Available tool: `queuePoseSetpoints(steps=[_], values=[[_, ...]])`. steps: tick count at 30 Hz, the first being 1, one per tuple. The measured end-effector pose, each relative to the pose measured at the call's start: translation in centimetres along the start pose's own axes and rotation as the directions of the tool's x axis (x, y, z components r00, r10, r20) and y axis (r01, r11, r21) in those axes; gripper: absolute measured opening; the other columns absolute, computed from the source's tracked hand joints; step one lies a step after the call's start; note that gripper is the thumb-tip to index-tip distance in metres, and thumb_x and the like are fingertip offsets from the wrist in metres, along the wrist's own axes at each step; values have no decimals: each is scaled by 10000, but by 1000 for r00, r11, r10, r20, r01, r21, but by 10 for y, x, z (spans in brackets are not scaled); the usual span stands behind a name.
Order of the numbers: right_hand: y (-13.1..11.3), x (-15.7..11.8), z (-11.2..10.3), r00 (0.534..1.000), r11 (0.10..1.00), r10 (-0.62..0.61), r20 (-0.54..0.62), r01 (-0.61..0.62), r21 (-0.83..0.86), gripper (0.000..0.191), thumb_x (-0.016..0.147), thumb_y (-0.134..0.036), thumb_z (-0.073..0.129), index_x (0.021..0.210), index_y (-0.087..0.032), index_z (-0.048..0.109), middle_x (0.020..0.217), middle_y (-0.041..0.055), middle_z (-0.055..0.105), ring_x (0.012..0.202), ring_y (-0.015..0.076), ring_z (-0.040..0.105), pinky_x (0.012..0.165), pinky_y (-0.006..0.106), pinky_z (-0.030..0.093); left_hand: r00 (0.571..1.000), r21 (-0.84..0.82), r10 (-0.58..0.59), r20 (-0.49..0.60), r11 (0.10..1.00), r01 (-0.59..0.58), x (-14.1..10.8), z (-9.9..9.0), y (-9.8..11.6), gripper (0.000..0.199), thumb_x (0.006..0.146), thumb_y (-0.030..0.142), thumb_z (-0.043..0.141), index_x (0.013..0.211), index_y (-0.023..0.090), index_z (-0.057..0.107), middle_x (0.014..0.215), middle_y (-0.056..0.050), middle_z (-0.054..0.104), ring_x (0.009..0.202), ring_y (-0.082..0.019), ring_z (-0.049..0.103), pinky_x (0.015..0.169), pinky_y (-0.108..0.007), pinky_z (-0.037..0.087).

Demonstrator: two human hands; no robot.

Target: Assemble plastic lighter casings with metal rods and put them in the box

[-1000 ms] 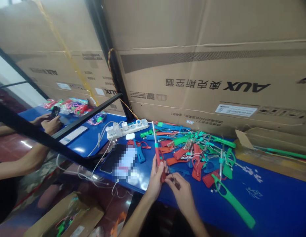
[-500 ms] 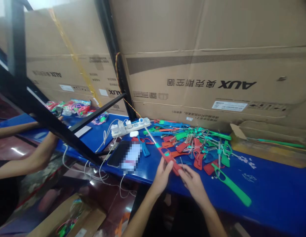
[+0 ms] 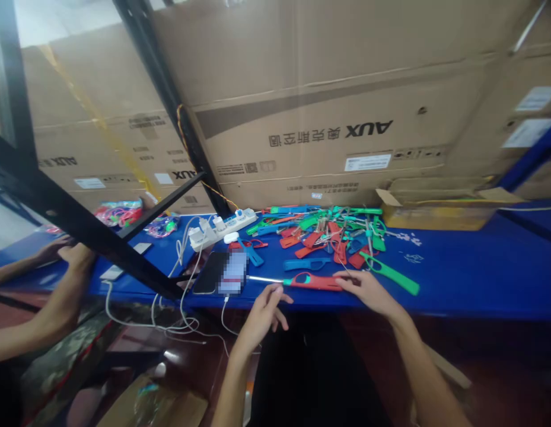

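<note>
A red long-nosed lighter [image 3: 317, 283] lies level near the front edge of the blue table, its metal nozzle pointing left toward the phones. My right hand [image 3: 366, 289] has its fingers closed on the handle's right end. A thin metal rod or wire [image 3: 345, 268] sticks up by those fingers; its lower end is hidden. My left hand [image 3: 267, 311] is apart from the lighter, just below the nozzle, fingers spread and holding nothing. Behind is a heap of red, green and blue lighters and shells [image 3: 335, 228]. A blue shell [image 3: 306, 264] and a green one [image 3: 393, 274] lie closest.
Two phones [image 3: 210, 273] and a white power strip [image 3: 224, 228] with cables are to the left. An open cardboard box [image 3: 435, 213] stands at the back right. A black metal frame [image 3: 83, 222] slants across the left, where another person's arms [image 3: 53, 302] rest at the table.
My left hand has let go of the red lighter and opened. The lighter has turned from slanting to nearly level. My view has swung to the right.
</note>
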State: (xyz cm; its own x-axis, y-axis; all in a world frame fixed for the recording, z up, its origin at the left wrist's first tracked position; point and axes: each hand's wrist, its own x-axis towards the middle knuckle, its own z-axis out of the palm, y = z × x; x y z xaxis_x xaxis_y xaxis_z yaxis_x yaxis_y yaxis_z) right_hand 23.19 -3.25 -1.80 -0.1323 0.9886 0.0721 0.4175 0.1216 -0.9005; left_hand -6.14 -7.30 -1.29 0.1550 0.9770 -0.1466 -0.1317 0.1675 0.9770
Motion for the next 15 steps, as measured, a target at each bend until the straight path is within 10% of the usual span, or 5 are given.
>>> queuePoseSetpoints(steps=[7,10,15], values=[[-2,2,7,997,994,-66,-35,63,-91,427,880,-536,622,1032,-175,793,734,6,691,620,156,489,619,284,401,991,239,75,107,966,-99,-50,31,-13,316,983,447,586,1149,213,718,1018,-109,738,703,-190,689,493,-225,411],[-5,2,10,992,986,-113,-55,105,-131,377,903,-514,613,1014,-201,792,806,16,687,646,156,514,660,286,411,938,231,297,181,914,-334,-23,49,2,159,925,311,695,1023,233,793,1057,-114,737,1004,-273,656,857,-343,516],[-6,4,15,986,979,-140,-89,125,-160,313,906,-501,633,932,-237,799,828,26,678,691,174,576,716,295,447,841,295,474,263,790,-538,45,68,14,168,861,280,763,1028,274,780,1217,-105,700,1270,-338,537,1163,-519,329]])
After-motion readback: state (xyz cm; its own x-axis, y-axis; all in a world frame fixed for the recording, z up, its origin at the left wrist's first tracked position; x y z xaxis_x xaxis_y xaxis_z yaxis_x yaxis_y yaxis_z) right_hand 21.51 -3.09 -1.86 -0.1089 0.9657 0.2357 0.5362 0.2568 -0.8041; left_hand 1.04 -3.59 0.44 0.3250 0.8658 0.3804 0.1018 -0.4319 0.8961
